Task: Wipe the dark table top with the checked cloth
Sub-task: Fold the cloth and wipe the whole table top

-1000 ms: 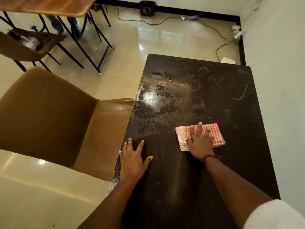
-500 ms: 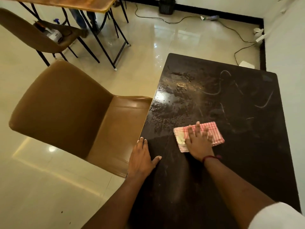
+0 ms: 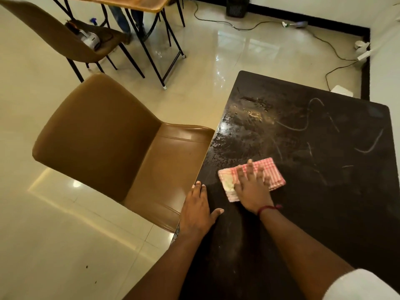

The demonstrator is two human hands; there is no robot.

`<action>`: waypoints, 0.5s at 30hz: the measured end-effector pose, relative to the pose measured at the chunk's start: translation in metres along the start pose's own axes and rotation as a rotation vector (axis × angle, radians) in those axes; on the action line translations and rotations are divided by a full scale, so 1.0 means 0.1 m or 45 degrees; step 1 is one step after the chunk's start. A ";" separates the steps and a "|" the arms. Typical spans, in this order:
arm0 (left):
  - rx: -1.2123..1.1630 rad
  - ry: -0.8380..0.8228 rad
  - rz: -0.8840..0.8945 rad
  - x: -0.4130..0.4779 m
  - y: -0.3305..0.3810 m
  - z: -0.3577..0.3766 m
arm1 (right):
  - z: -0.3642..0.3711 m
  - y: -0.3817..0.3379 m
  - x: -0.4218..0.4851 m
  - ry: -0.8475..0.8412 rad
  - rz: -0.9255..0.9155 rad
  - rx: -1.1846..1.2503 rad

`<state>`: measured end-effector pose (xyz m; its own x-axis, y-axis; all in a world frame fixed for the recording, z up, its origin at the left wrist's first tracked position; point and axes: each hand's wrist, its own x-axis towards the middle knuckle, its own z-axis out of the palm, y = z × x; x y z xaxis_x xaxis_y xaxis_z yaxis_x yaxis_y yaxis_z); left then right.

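Observation:
The dark table top point(image 3: 324, 191) fills the right half of the view, with wet droplets and pale smears toward its far left part. A folded red-and-white checked cloth point(image 3: 271, 172) lies flat on it near the left edge. My right hand point(image 3: 253, 187) presses down on the cloth with fingers spread, a red thread around the wrist. My left hand point(image 3: 197, 211) rests flat at the table's left edge, fingers together and thumb out, holding nothing.
A brown padded chair point(image 3: 121, 137) stands tight against the table's left edge. Further back are a second brown chair point(image 3: 54, 33) with a small device on it, a wooden folding table point(image 3: 138, 3), cables on the glossy floor and a white wall on the right.
The cloth and my right hand have slid left toward the table's edge. My left hand moved to the edge and its fingers closed together. The view has swung left.

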<state>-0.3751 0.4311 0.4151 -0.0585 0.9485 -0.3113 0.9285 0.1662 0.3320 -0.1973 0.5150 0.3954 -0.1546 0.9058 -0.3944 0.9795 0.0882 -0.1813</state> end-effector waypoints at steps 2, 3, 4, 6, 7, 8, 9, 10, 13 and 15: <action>-0.010 -0.014 0.020 -0.02 -0.02 0.00 | 0.02 0.03 -0.13 -0.064 -0.267 -0.113; -0.024 -0.031 0.035 -0.02 -0.04 0.00 | 0.00 0.12 -0.14 -0.089 -0.356 -0.140; -0.041 -0.051 0.048 -0.02 -0.06 -0.01 | -0.04 0.22 -0.11 -0.102 -0.375 -0.147; -0.063 -0.101 0.077 -0.02 -0.09 -0.04 | -0.09 0.31 0.04 -0.062 -0.168 -0.083; -0.059 -0.133 0.097 -0.02 -0.10 -0.06 | -0.13 0.27 0.12 -0.021 0.018 0.001; -0.057 -0.160 0.110 -0.03 -0.11 -0.06 | -0.14 0.16 0.18 0.024 0.177 0.072; -0.061 -0.182 0.119 -0.04 -0.12 -0.06 | -0.11 -0.01 0.23 0.059 0.263 0.097; -0.077 -0.196 0.131 -0.06 -0.13 -0.06 | -0.08 -0.20 0.23 0.075 0.247 0.074; -0.235 -0.071 0.182 -0.13 -0.15 -0.08 | 0.06 -0.52 0.11 -0.004 -0.204 -0.080; -0.318 0.004 0.162 -0.20 -0.19 -0.09 | 0.03 -0.45 0.11 -0.075 -0.437 -0.175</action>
<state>-0.3946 0.4115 0.4231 0.0515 0.9668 -0.2504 0.8095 0.1064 0.5774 -0.2437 0.5195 0.3962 -0.4801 0.7889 -0.3837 0.8770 0.4409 -0.1909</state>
